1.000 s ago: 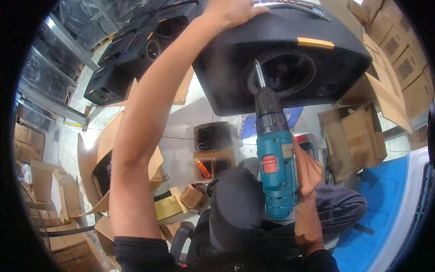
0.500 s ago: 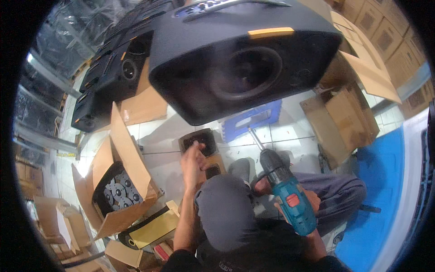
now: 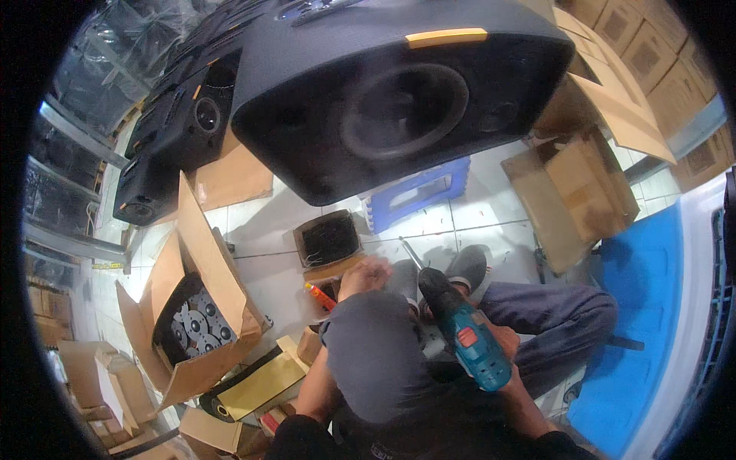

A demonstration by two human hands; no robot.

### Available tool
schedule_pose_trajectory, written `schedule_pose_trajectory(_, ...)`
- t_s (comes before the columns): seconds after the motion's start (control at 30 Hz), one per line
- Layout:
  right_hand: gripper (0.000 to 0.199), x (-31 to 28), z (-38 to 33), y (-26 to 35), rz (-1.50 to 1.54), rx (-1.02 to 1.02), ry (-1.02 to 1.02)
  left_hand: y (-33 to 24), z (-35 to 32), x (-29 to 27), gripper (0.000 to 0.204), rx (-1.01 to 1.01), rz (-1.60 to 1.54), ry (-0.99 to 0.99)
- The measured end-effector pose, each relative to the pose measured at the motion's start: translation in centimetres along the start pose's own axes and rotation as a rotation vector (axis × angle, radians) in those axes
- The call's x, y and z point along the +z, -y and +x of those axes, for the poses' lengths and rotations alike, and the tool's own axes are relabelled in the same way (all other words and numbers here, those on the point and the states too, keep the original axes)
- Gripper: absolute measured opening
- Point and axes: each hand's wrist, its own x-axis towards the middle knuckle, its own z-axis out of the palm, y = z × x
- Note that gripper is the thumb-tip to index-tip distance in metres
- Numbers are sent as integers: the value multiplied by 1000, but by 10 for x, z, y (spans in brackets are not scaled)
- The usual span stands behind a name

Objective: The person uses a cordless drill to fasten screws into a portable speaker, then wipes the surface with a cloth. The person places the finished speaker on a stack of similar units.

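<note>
My right hand [image 3: 502, 341] is wrapped round a teal and black cordless drill [image 3: 468, 333], whose long bit points up and left. My left hand [image 3: 366, 276] is just above my raised knee, beside the small open carton. Its fingers are smeared by motion, so whether they hold anything does not show. That carton [image 3: 305, 257] has dark contents I cannot make out. An orange-red tube-shaped thing [image 3: 320, 297] lies below it. Ahead of me stands a large black speaker cabinet [image 3: 307, 146], its round driver opening [image 3: 404, 111] facing me.
A blue-violet plastic stool [image 3: 418, 198] is under the speaker. An open carton of round grey parts [image 3: 201, 326] sits at left, with black speakers [image 3: 165, 142] beyond. Open cartons [image 3: 567, 192] stand at right, near a blue panel [image 3: 640, 299]. A yellow-faced piece [image 3: 261, 387] lies near my left arm.
My left hand has drawn back from the small carton toward my knee. The drill has shifted slightly left and down. The orange-red thing, hidden before, now shows. The view has moved slightly.
</note>
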Motion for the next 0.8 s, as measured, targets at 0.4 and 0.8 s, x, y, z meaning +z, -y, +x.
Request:
schedule_pose_trajectory(0.4, 52, -9, 11, 12, 139, -20, 51, -74, -13, 61, 29, -78, -143, 13)
schedule_pose_trajectory(0.8, 55, 6, -4, 7, 159, 117, 163, -85, -20, 70, 25, -1, -192, 25)
